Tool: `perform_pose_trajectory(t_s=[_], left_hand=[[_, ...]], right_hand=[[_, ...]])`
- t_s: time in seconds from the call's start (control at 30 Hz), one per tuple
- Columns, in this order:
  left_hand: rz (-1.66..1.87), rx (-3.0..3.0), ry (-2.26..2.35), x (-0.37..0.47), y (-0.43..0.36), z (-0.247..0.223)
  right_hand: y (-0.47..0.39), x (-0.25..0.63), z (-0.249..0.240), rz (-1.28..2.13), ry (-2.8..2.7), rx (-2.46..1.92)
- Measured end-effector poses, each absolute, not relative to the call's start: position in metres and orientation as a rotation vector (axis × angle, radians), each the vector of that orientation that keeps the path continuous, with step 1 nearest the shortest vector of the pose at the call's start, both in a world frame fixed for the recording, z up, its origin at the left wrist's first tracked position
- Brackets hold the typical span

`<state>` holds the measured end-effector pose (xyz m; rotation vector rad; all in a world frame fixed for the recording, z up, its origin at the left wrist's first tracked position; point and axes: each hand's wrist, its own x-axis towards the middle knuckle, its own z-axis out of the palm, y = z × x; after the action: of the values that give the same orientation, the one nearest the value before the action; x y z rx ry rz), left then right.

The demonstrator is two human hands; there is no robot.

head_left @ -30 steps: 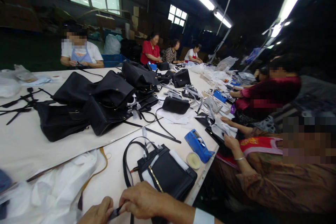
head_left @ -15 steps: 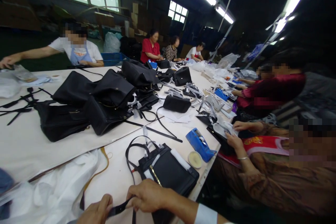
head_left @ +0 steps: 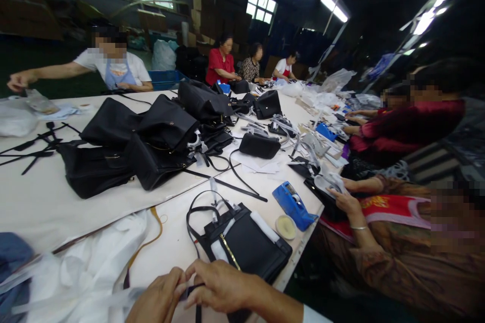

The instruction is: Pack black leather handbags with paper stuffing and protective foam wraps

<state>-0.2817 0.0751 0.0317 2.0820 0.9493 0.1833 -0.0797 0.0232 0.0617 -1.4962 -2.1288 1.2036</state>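
Both hands low in view, near end of the table (head_left: 172,245). Between them a short dark strap (head_left: 191,291), long axis running roughly crosswise, from one set of fingertips to the other. Left hand (head_left: 161,295): thumb and forefinger closed on the strap's left end, other fingers curled beneath, partly hidden. Right hand (head_left: 223,287): thumb and forefinger pinched on the right end, only the strap's thickness between them, as far as shows. Fingertips of the two nearly meet, so little strap is visible; cannot tell whether it joins the bag. Bag (head_left: 252,242) lies flat just beyond and right of the strap, zip side up; right hand is nearer to it, forearm crossing its near end in view. Contact there cannot be told. Table's right edge slants close past the bag: tight on that side, with tape dispenser (head_left: 293,207) and pale disc (head_left: 286,227) by the bag's far right corner. White sheeting (head_left: 87,252) crowds the left hand's outer side. More room straight ahead of the knuckles, where tabletop shows between sheeting and the bag's looped handle (head_left: 190,217).
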Motion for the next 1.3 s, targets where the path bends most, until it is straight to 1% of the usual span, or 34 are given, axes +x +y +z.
perform_pose_trajectory(t_s=[0.1,0.23,0.33,0.4,0.47,0.6,0.73,0.87,0.97,1.03,1.1,1.2,1.3], left_hand=[[0.231,1.917,0.985,-0.271,0.075,0.042],[0.374,1.759,1.02,-0.268,0.084,0.039],[0.598,1.701,1.233,-0.291,0.089,0.025],[0.666,1.685,1.391,-0.318,0.084,0.018],[0.632,1.656,1.533,-0.349,0.071,0.015],[0.503,1.616,1.81,-0.409,0.031,0.007],[0.3,1.599,2.1,-0.432,-0.009,-0.006],[0.055,1.552,2.11,-0.423,-0.02,-0.022],[0.029,1.441,2.093,-0.418,-0.012,-0.034],[0.075,1.364,2.066,-0.421,-0.006,-0.041],[0.128,1.299,2.015,-0.426,-0.003,-0.047],[0.223,1.168,1.893,-0.429,-0.003,-0.052],[0.34,1.057,1.762,-0.426,-0.004,-0.051]], right_hand=[[0.022,-0.083,0.057,1.183,-2.099,-1.502],[0.032,-0.094,0.029,1.118,-2.217,-1.646],[0.056,-0.106,0.001,1.079,-2.465,-1.645],[0.076,-0.115,-0.016,0.962,-2.624,-1.648],[0.095,-0.124,-0.03,0.831,-2.689,-1.702],[0.119,-0.14,-0.053,0.623,-2.64,-1.864],[0.123,-0.147,-0.07,0.488,-2.607,-1.951],[0.115,-0.147,-0.062,0.392,-2.63,-1.931],[0.095,-0.152,-0.045,0.311,-2.579,-1.81],[0.075,-0.161,-0.037,0.435,-2.483,-1.718],[0.051,-0.174,-0.037,0.74,-2.363,-1.681],[0.02,-0.199,-0.05,1.216,-2.082,-1.731],[0.001,-0.228,-0.07,1.406,-1.766,-1.811]])
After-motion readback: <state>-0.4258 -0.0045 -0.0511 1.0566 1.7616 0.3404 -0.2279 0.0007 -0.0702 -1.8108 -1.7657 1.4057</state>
